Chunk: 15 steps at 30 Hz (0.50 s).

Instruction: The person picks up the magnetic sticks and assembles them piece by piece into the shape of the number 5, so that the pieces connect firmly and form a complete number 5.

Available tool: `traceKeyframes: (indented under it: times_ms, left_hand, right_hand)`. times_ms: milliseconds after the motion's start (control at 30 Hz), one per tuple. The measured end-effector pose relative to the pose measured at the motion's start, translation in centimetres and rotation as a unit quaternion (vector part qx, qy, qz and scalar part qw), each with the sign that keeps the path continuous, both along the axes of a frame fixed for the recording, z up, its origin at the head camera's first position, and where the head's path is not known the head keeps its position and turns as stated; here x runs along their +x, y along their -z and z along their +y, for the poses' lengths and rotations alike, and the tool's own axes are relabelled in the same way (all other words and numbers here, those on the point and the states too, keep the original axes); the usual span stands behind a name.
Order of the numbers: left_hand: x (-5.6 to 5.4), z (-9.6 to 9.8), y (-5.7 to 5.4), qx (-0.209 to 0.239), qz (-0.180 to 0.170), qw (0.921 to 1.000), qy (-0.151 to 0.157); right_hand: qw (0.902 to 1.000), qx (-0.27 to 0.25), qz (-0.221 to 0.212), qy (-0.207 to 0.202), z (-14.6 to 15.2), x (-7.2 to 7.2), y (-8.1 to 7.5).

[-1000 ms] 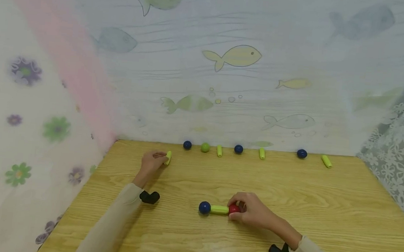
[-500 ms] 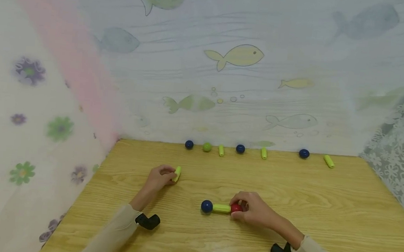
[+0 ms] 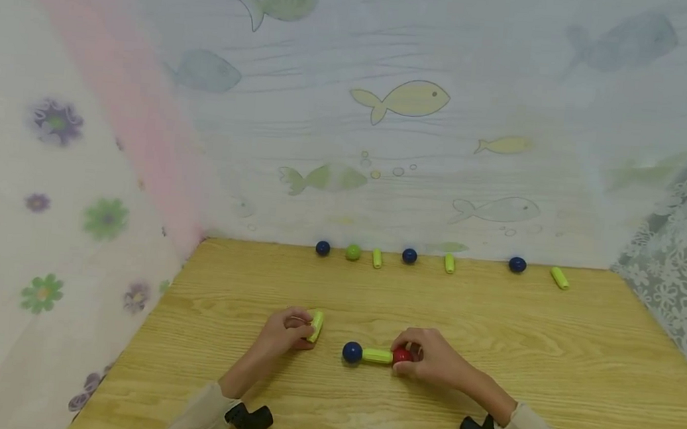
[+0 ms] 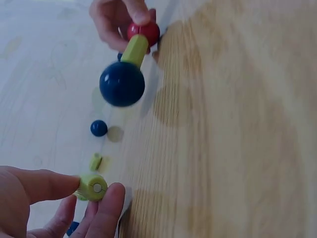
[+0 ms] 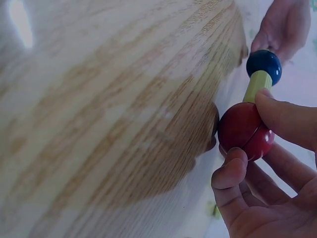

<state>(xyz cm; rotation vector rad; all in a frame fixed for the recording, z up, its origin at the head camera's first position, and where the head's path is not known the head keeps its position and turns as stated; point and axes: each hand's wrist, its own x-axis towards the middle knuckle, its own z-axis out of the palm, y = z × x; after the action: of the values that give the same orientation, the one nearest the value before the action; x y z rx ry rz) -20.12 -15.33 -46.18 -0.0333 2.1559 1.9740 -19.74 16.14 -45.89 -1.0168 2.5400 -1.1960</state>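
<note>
My left hand (image 3: 282,334) pinches a loose yellow-green rod (image 3: 316,327) between thumb and fingers. In the left wrist view a pale round spot shows in the end face of this rod (image 4: 94,187). To its right, my right hand (image 3: 432,359) grips a red ball (image 3: 401,356) with thumb and fingertips. A second yellow-green rod (image 3: 377,356) joins that red ball to a blue ball (image 3: 353,352), making one straight piece that points left. The blue end faces my left hand, with a short gap between it and the loose rod.
Along the table's back edge lie several loose parts: blue balls (image 3: 323,248), a green ball (image 3: 353,252) and yellow-green rods (image 3: 449,263). The wooden table (image 3: 492,320) meets a fish-printed curtain (image 3: 397,145) behind. Black wrist-worn devices (image 3: 250,420) sit under both sleeves.
My left hand has brought the loose rod from the back left of the table nearer and to the right, toward the blue ball. My right hand keeps its grip on the red ball.
</note>
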Motion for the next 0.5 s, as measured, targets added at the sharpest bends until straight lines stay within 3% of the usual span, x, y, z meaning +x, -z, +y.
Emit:
traceKeyframes:
  times_ms: [267, 500]
  left_hand:
    - [2.6, 0.8, -0.4, 0.019, -0.037, 0.9989, 0.021]
    - [4.2, 1.5, -0.4, 0.049, -0.069, 0.9952, 0.05]
  right_hand:
    - [1.0, 0.001, -0.007, 0.004, -0.2, 0.2, -0.2]
    - [0.9999, 0.005, -0.002, 0.009, -0.1, 0.0, 0.0]
